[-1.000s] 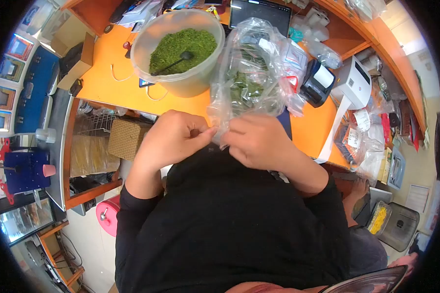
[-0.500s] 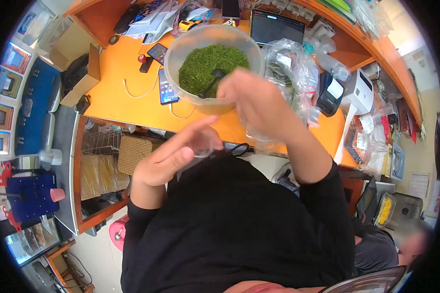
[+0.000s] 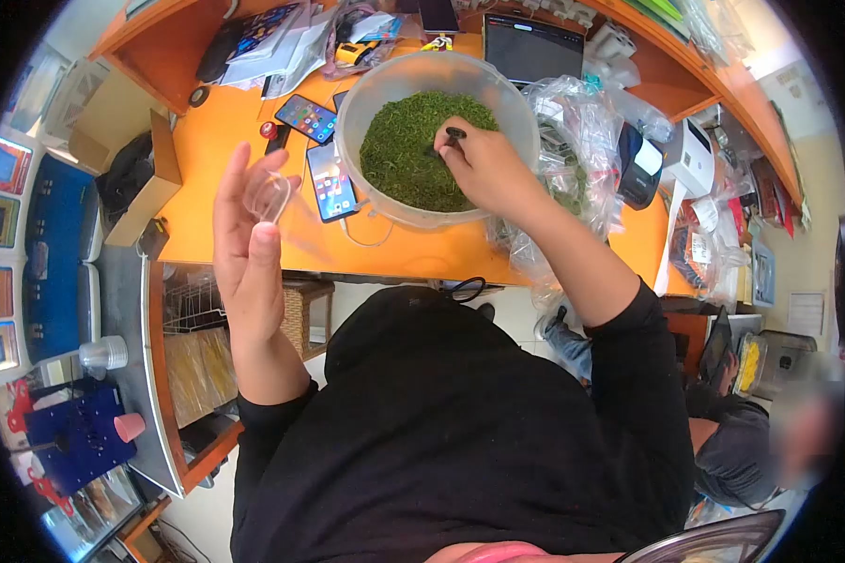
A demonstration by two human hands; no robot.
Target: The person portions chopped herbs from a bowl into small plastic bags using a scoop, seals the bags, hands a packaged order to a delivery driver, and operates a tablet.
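A large translucent tub [image 3: 366,84] full of green dried leaves [image 3: 404,155] stands on the orange desk [image 3: 207,169]. My right hand [image 3: 483,169] reaches into the tub and grips the black spoon [image 3: 453,136] that sticks up out of the leaves. My left hand [image 3: 249,244] is raised over the desk's front edge, left of the tub, and pinches a small clear plastic bag [image 3: 270,194] between thumb and fingers. A heap of clear bags with green leaves [image 3: 577,141] lies just right of the tub, beside my right forearm.
Two phones [image 3: 319,150] lie on the desk left of the tub. A tablet [image 3: 535,47], a black device [image 3: 640,161] and a white label printer [image 3: 693,155] sit behind and to the right. A cardboard box [image 3: 136,188] stands at the left. Another person sits at the lower right.
My hands parted from the bag of leaves. The right hand went into the tub and took the spoon. The left hand rose to the left with a small clear bag.
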